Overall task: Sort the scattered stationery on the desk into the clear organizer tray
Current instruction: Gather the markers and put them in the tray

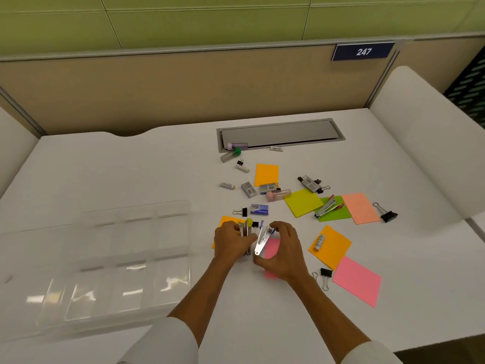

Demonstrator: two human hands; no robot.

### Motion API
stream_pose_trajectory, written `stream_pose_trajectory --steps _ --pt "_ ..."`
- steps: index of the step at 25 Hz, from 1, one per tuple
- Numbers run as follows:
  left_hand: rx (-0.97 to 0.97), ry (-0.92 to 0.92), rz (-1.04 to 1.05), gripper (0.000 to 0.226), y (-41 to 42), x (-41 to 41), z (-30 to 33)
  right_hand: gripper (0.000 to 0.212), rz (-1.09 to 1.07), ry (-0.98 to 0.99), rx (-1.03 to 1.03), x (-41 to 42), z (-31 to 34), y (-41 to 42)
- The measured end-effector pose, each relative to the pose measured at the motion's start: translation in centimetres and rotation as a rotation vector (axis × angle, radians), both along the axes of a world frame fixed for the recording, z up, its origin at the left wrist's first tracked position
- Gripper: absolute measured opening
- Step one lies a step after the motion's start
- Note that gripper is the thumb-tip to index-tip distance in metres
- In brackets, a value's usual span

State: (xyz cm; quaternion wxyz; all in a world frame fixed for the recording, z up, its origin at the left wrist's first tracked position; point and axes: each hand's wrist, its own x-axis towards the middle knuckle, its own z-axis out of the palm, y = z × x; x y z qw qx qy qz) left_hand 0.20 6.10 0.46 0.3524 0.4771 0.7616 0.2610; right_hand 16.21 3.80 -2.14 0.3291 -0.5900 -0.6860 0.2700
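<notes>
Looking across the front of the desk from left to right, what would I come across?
clear organizer tray → left hand → right hand → orange note → pink note

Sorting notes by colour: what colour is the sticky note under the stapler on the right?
Green, seen in the head view: the sticky note beneath the stapler.

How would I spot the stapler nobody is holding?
Start at the grey cable hatch at the back of the desk, then come toward the yellow-green note. The stapler lies just right of it on a darker green note, silver with pink tips.
</notes>
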Motion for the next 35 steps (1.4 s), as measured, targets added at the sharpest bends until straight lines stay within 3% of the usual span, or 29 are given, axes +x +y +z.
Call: stream_pose_trajectory --steps 3,5,10,19,22,24,26,28,31,35 --pt "-0.145 -0.586 0.236 0.014 -0.6 0.2 1.9 0.081 0.036 0.127 0.068 1.3 1.3 0.3" --pt "-0.239 -0.867 0.325 0.017 -1.4 0.9 2.7 0.083 0.124 0.194 0.089 1.8 2.4 0.3" --pt "-0.341 -1.155 0.22 0.053 -2.9 3.4 2.7 0.081 0.312 0.217 0.096 2.0 2.9 -0.3" --pt "-0.392 -1.206 0.177 0.063 0.2 7.9 2.8 0.093 0.323 0.126 0.064 7.0 3.9 2.1" --pt "-0.362 -1.294 0.21 0.053 1.7 9.4 2.3 0.095 0.291 0.153 0.09 9.1 3.9 3.2" --pt "-0.338 -1.289 0.199 0.043 2.4 9.7 1.9 0.075 0.031 0.225 0.115 11.2 3.8 4.6" --pt "-0.35 -1.261 0.166 0.036 3.0 9.8 1.6 0.048 -0.366 0.202 0.12 13.5 3.7 6.8" --pt "-0.347 -1.207 0.161 0.03 3.4 9.7 1.3 0.046 -0.585 0.021 -0.044 15.0 3.0 9.1" --pt "-0.338 -1.126 0.169 0.028 3.6 10.0 1.6 0.07 -0.539 -0.28 -0.388 15.0 1.7 11.4" --pt "-0.341 -1.126 0.166 0.029 3.5 10.0 2.0 0.071 -0.495 -0.328 -0.449 13.8 1.3 13.3"
